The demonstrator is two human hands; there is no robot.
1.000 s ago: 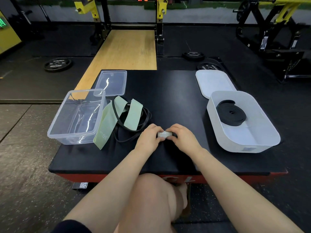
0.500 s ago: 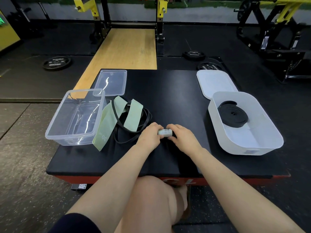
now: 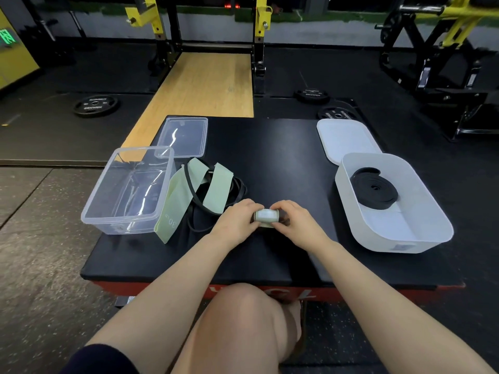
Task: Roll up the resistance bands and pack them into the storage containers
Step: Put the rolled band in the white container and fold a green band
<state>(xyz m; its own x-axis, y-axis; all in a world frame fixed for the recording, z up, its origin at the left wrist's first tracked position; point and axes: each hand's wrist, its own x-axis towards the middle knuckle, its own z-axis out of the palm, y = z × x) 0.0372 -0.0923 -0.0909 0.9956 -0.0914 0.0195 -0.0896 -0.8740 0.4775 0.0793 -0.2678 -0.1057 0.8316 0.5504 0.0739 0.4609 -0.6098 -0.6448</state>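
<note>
Pale-green rolled band [image 3: 266,215], fatter than before, again pinched between left hand [image 3: 237,220] and right hand [image 3: 295,221] fingers.

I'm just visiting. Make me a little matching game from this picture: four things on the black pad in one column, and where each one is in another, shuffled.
Things:
1. coiled black band
2. small pale roll
3. clear lid
4. loose green band

Places:
A. between both hands' fingers
B. draped against the clear tub
C. inside the white tub
D. flat behind the clear tub

Pairs: 1-C, 2-A, 3-D, 4-B
</note>
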